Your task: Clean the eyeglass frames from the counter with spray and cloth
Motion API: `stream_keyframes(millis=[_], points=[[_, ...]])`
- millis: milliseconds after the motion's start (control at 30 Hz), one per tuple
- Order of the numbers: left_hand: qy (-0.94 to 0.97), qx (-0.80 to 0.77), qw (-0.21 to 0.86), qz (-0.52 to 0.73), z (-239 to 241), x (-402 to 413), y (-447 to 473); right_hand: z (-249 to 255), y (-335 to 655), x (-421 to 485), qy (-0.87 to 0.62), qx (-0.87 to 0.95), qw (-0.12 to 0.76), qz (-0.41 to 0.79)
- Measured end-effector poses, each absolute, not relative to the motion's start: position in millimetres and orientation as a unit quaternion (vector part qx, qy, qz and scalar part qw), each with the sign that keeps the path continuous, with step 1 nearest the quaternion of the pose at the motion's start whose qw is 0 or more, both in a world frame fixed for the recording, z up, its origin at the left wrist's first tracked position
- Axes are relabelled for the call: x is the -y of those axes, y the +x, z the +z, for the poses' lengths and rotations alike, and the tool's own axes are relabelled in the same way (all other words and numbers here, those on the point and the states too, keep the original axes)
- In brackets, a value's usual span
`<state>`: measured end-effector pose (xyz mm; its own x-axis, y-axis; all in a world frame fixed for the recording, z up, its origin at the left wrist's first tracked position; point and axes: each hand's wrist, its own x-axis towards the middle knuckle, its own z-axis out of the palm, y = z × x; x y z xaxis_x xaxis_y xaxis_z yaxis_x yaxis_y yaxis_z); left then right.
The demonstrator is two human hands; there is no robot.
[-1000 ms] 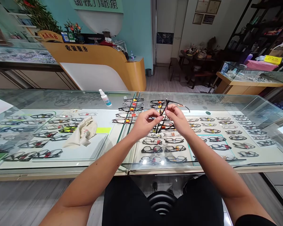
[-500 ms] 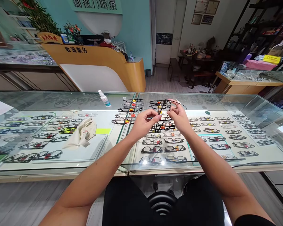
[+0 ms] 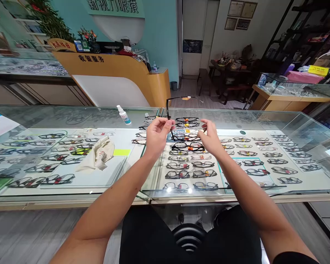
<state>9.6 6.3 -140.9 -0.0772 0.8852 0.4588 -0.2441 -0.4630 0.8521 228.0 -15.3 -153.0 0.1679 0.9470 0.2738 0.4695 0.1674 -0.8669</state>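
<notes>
A pair of black-framed eyeglasses (image 3: pixel 168 107) is raised above the glass counter, turned so that one thin arm with an orange mark extends to the right. My left hand (image 3: pixel 157 135) pinches the frame between thumb and fingers. To its right, my right hand (image 3: pixel 211 137) has its thumb and fingers curled together by the lower part of the glasses. Whether it grips the frame or something small is hard to see. Rows of eyeglasses (image 3: pixel 204 173) lie under the glass beneath both hands.
On the glass counter (image 3: pixel 143 198) stands a white spray bottle (image 3: pixel 123 115), left of my hands. A crumpled cream cloth (image 3: pixel 99 154) lies nearer me on that side. Beyond the counter are an orange-and-white cashier desk (image 3: pixel 107 69) and another display case (image 3: pixel 294 91).
The eyeglasses have turned and risen, their arm now pointing right. My left hand has shifted slightly left and rotated upright; my right hand has drawn down and slightly right.
</notes>
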Motion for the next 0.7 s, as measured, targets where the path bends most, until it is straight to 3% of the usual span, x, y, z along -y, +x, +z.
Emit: stream_keyframes(millis=[167,300,467,700], points=[[0.538,-0.297,0.403,0.678,-144.5,-9.6,7.7,-150.0,224.8,21.0,-0.621,0.636,0.414,0.197],[0.614,-0.315,0.376,0.618,-147.7,-9.8,6.2,-145.0,222.4,29.2,-0.563,0.691,0.444,0.093],[0.679,-0.332,0.364,0.545,-152.3,-3.9,9.9,-149.9,212.8,35.2,-0.403,0.778,0.455,0.159],[0.699,-0.298,0.409,0.506,-150.9,0.8,13.5,-157.3,204.7,32.6,-0.381,0.775,0.451,0.226]])
